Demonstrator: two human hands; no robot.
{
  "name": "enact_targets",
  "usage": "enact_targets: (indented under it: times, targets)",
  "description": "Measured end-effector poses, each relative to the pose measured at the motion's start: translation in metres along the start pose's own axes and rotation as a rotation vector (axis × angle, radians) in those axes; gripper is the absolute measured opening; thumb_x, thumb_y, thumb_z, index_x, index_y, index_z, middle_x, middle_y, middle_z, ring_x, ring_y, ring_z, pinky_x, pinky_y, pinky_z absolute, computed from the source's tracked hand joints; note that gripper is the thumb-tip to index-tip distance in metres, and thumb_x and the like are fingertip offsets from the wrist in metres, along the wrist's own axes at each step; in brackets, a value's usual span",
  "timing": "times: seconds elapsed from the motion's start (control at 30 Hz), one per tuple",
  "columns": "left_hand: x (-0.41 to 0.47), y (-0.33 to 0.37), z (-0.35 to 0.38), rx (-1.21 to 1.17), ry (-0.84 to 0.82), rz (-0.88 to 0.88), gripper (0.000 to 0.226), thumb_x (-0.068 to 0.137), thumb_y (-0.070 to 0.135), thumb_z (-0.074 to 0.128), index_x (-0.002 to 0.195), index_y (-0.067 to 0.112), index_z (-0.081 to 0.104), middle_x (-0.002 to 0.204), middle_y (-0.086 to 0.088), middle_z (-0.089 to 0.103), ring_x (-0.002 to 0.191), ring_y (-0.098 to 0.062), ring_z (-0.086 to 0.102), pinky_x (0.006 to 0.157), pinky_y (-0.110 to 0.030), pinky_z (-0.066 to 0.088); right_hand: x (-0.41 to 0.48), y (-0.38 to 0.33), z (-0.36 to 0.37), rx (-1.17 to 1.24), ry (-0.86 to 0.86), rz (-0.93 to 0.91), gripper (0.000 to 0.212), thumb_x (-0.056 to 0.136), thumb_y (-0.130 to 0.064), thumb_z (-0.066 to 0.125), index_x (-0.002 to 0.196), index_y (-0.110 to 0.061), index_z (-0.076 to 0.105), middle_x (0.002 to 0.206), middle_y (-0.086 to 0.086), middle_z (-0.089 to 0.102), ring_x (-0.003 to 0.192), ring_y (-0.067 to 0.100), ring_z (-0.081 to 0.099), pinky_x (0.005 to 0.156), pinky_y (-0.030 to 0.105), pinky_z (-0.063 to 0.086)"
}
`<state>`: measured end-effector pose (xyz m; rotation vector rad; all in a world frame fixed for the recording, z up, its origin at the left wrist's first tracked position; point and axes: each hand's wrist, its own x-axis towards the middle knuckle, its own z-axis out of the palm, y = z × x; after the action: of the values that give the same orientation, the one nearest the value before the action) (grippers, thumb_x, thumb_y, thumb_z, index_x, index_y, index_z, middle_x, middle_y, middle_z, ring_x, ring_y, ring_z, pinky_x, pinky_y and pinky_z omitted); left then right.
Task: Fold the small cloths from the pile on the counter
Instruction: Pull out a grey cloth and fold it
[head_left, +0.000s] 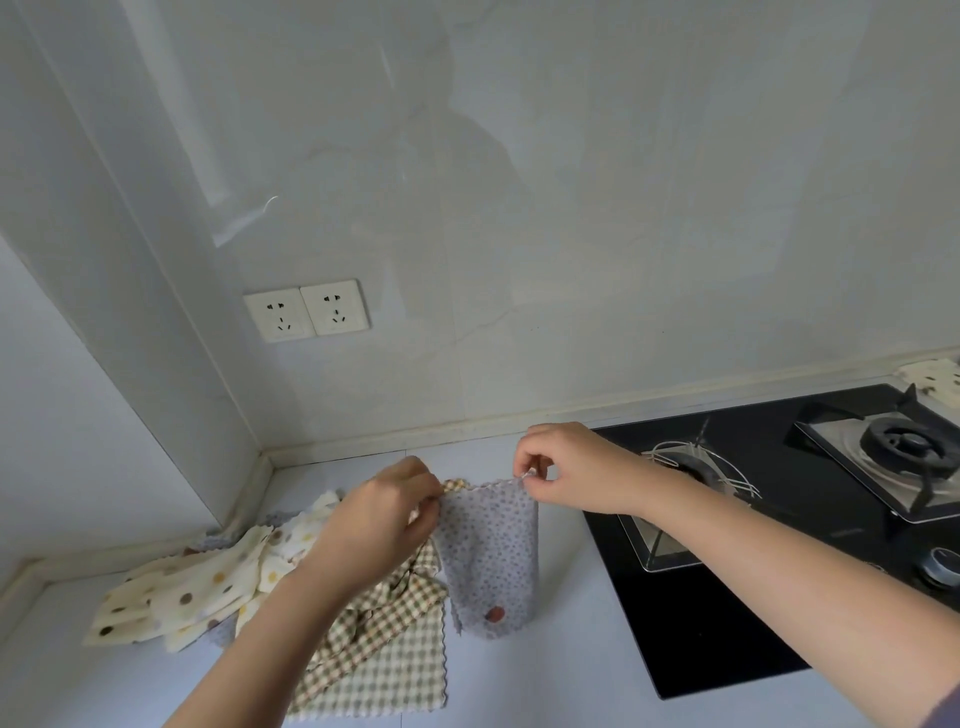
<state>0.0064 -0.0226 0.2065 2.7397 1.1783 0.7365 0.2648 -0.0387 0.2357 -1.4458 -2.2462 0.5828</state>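
A grey cloth with small dots hangs in the air above the white counter. My left hand pinches its top left corner and my right hand pinches its top right corner. Its lower edge with a small brown tag reaches down near the counter. Under my left forearm lies a pile of brown-checked cloths. Further left, cream cloths with coloured dots lie spread in the corner.
A black gas hob with two burners fills the counter to the right. Another cream dotted cloth lies behind it by the wall. Two wall sockets sit above the corner. The wall runs close behind the cloths.
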Motion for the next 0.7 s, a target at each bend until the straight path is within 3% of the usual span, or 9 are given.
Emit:
enact_targets:
  times: [0.07, 0.13, 0.2, 0.23, 0.37, 0.43, 0.5, 0.6, 0.7]
  targets:
    - [0.006, 0.006, 0.001, -0.298, 0.060, -0.203, 0.018, 0.095, 0.016, 0.051, 0.079, 0.020, 0.058, 0.073, 0.016, 0.056, 0.068, -0.001, 0.054, 0.063, -0.021, 0.045, 0.001, 0.001, 0.001, 0.284, 0.029, 0.117, 0.012, 0.087, -0.014, 0.059, 0.080, -0.022, 0.064, 0.085, 0.000, 0.066, 0.079, 0.009, 0.057, 0.082, 0.031, 0.047]
    - [0.012, 0.016, 0.001, -0.762, 0.113, -0.459, 0.024, 0.097, 0.028, 0.053, 0.076, 0.015, 0.055, 0.064, 0.015, 0.052, 0.064, -0.005, 0.050, 0.063, -0.026, 0.041, 0.003, -0.001, 0.003, 0.627, 0.066, 0.206, 0.014, 0.091, -0.013, 0.055, 0.079, -0.019, 0.061, 0.083, 0.009, 0.062, 0.081, 0.013, 0.057, 0.088, 0.039, 0.052]
    - [0.015, 0.025, 0.005, -1.236, 0.075, -0.640, 0.028, 0.091, 0.036, 0.059, 0.090, 0.009, 0.065, 0.082, 0.005, 0.070, 0.079, -0.014, 0.066, 0.073, -0.030, 0.051, 0.005, -0.008, 0.005, 0.856, 0.102, 0.289, 0.013, 0.094, -0.010, 0.052, 0.084, -0.013, 0.060, 0.082, 0.010, 0.060, 0.079, 0.019, 0.058, 0.080, 0.037, 0.058]
    - [0.015, 0.028, 0.008, -1.315, 0.032, -0.677, 0.030, 0.086, 0.034, 0.061, 0.099, 0.007, 0.067, 0.093, -0.002, 0.074, 0.088, -0.019, 0.070, 0.079, -0.032, 0.054, 0.006, -0.010, 0.006, 0.911, 0.142, 0.329, 0.013, 0.095, -0.011, 0.052, 0.084, -0.013, 0.060, 0.080, 0.008, 0.060, 0.075, 0.019, 0.059, 0.073, 0.034, 0.058]
    - [0.014, 0.035, 0.022, -1.106, 0.046, -0.747, 0.017, 0.088, 0.017, 0.066, 0.090, 0.001, 0.072, 0.087, -0.010, 0.075, 0.083, -0.030, 0.071, 0.069, -0.034, 0.058, 0.009, -0.001, 0.011, 1.246, 0.249, 0.510, 0.014, 0.096, -0.020, 0.055, 0.087, -0.013, 0.062, 0.073, 0.004, 0.064, 0.062, 0.014, 0.059, 0.057, 0.025, 0.048]
    - [0.015, 0.033, 0.027, -1.058, 0.074, -0.767, 0.021, 0.089, 0.020, 0.067, 0.088, -0.001, 0.071, 0.085, -0.014, 0.074, 0.084, -0.038, 0.069, 0.072, -0.045, 0.056, 0.003, 0.007, 0.020, 1.330, 0.094, 0.580, 0.023, 0.095, -0.034, 0.058, 0.096, -0.013, 0.067, 0.085, 0.005, 0.069, 0.073, 0.015, 0.063, 0.062, 0.026, 0.049]
    - [0.017, 0.032, 0.030, -1.072, 0.090, -0.772, 0.025, 0.086, 0.025, 0.070, 0.085, -0.001, 0.070, 0.086, -0.020, 0.073, 0.083, -0.045, 0.067, 0.076, -0.056, 0.054, -0.006, 0.013, 0.034, 1.254, -0.080, 0.599, 0.030, 0.091, -0.034, 0.064, 0.108, -0.010, 0.068, 0.101, 0.007, 0.071, 0.090, 0.019, 0.067, 0.073, 0.031, 0.054]
    - [0.017, 0.029, 0.032, -1.247, 0.068, -0.876, 0.034, 0.079, 0.036, 0.072, 0.092, 0.004, 0.072, 0.092, -0.017, 0.073, 0.084, -0.034, 0.069, 0.080, -0.045, 0.054, -0.013, 0.016, 0.047, 1.266, -0.062, 0.597, 0.020, 0.092, -0.019, 0.062, 0.108, -0.007, 0.066, 0.099, 0.008, 0.073, 0.090, 0.019, 0.069, 0.073, 0.032, 0.056]
    - [0.006, 0.028, 0.038, -1.273, -0.164, -0.864, 0.041, 0.079, 0.035, 0.074, 0.103, 0.002, 0.070, 0.103, -0.016, 0.072, 0.093, -0.028, 0.069, 0.086, -0.042, 0.053, -0.011, 0.021, 0.049, 1.414, 0.075, 0.648, 0.028, 0.095, -0.021, 0.058, 0.116, -0.004, 0.064, 0.111, 0.012, 0.071, 0.102, 0.023, 0.067, 0.082, 0.036, 0.055]
